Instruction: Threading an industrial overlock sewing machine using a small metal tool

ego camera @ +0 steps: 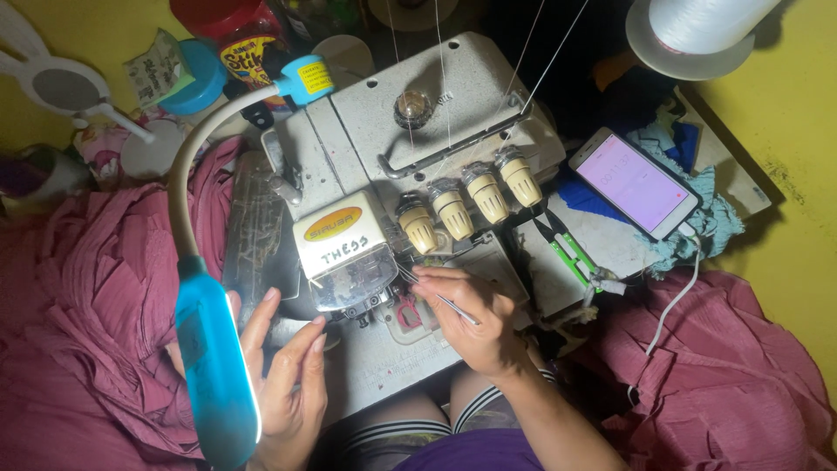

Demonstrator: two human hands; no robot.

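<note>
The right hand (pixel 475 318) pinches tweezers (pixel 440 298) at the sewing machine (pixel 410 174). At nine o'clock from it, the left hand (pixel 283 375) rests open beside a blue lamp (pixel 214 366).

The premises were a cramped home sewing corner: an overlock sewing machine (pixel 410 218) with four tension knobs stood between yellow walls (pixel 785 113), heaped maroon fabric (pixel 96 288), a thread cone (pixel 697 26) and household clutter.

A phone (pixel 635 182) with a lit pink screen lies right of the sewing machine. An oval orange-yellow label (pixel 333 224) sits on the machine's front. A red jar (pixel 235 35) with a yellow label stands top left.
</note>
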